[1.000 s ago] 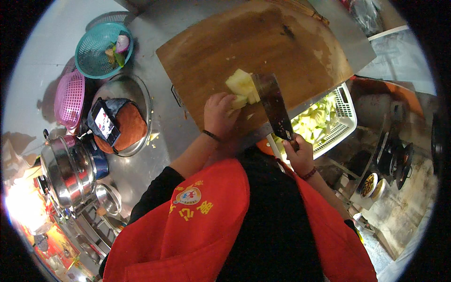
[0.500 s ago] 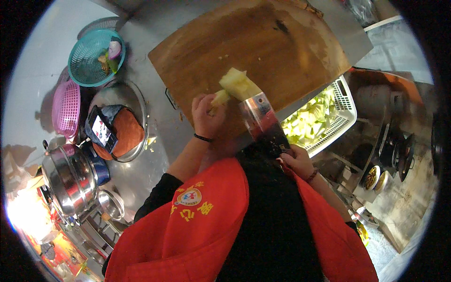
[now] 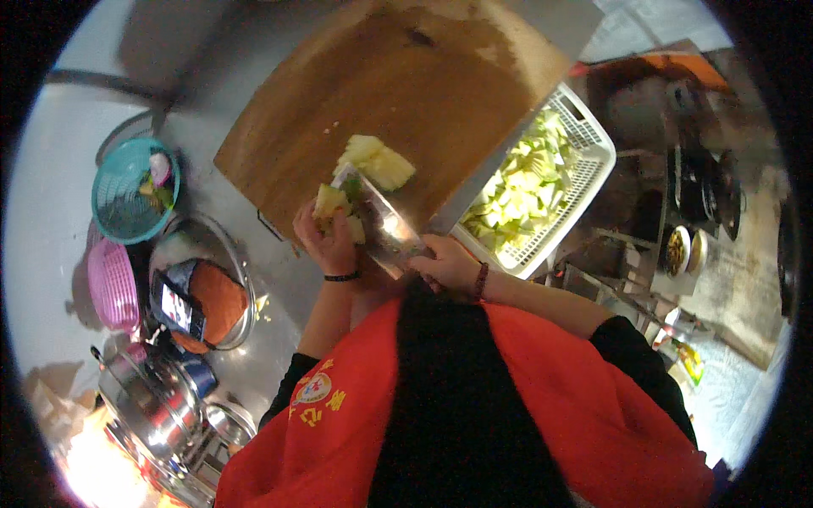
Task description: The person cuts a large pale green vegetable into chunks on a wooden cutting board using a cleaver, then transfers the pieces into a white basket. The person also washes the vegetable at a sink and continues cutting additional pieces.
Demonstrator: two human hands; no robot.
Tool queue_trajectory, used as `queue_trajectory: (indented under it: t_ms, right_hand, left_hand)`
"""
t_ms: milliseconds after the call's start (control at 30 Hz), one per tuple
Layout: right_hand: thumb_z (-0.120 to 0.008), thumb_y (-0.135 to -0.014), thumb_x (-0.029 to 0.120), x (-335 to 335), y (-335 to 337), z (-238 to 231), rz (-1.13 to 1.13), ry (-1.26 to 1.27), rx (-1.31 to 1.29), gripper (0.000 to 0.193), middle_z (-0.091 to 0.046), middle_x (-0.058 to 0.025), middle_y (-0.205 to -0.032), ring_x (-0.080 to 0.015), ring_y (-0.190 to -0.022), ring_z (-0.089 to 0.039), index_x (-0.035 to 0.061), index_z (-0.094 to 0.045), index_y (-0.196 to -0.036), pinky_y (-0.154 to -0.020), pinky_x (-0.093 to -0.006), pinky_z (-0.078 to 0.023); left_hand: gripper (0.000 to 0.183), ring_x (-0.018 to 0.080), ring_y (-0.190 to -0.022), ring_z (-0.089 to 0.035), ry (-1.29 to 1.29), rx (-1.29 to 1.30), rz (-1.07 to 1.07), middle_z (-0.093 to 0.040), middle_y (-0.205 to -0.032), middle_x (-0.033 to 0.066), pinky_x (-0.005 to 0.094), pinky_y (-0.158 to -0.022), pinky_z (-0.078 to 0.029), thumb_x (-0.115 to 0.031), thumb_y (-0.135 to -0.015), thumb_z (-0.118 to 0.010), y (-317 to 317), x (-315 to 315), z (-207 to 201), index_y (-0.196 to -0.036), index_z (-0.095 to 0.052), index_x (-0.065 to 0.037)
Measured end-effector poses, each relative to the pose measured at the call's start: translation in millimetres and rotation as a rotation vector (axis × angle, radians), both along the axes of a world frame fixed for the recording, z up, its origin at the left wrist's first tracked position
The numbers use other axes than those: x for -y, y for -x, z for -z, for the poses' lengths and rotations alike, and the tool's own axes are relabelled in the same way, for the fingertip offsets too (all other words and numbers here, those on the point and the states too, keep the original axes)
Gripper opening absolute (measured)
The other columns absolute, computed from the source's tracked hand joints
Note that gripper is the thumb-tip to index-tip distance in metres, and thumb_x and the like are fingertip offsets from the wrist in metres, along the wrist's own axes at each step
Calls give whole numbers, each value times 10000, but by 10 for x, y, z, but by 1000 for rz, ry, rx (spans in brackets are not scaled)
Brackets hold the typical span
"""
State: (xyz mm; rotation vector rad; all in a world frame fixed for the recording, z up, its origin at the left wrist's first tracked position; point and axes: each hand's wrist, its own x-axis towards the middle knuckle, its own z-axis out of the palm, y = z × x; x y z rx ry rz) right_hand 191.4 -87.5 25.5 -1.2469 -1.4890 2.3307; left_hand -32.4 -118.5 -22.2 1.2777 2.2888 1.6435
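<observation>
Cleaver [image 3: 383, 227] now lower, cabbage [image 3: 373, 162] split.

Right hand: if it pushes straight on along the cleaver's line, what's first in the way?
Likely the pale cut vegetable pile on the wooden cutting board. The right hand grips the cleaver, whose blade tip sits just short of it; depth is unclear.
</observation>
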Motion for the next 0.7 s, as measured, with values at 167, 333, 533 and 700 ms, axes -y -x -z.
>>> queue_trajectory:
  t_ms: [167,333,533,700]
  right_hand:
    - [-631,-877,275,6,-213,-44,5,-51,20,304,-618,-57,-714,-125,-557,-579,6,-608,-1016,-516,-300,-487]
    - [-635,-878,226,53,-924,-303,262,-212,106,325,-646,-28,-786,-92,-601,-584,9,-615,-1119,-550,-273,-491]
    - [-613,-877,124,218,-1670,-168,894,-263,339,147,-560,-11,-657,-100,-503,-521,4,-609,-960,-442,-263,-412]
    - [-614,-896,147,6,-2214,163,1017,-341,579,121,-553,-22,-643,-100,-478,-503,33,-587,-925,-411,-269,-403]
  left_hand:
    - [382,332,-1096,-522,-80,-131,124,-595,-1097,155,435,-951,-422,-49,-754,-724,-289,-207,-269,-1117,-608,-37]
    - [450,344,-1078,-560,-137,-207,373,-613,-1072,148,444,-925,-454,-86,-708,-773,-976,-533,-476,-1124,-607,-52]
    - [568,426,-1246,-413,-45,88,943,-445,-1325,218,522,-1035,-339,-185,-728,-737,-2055,-929,-388,-1267,-566,-138]
    - [542,387,-1239,-459,117,38,1129,-495,-1316,194,472,-1034,-393,-172,-774,-725,-1680,-639,-350,-1291,-567,-142]
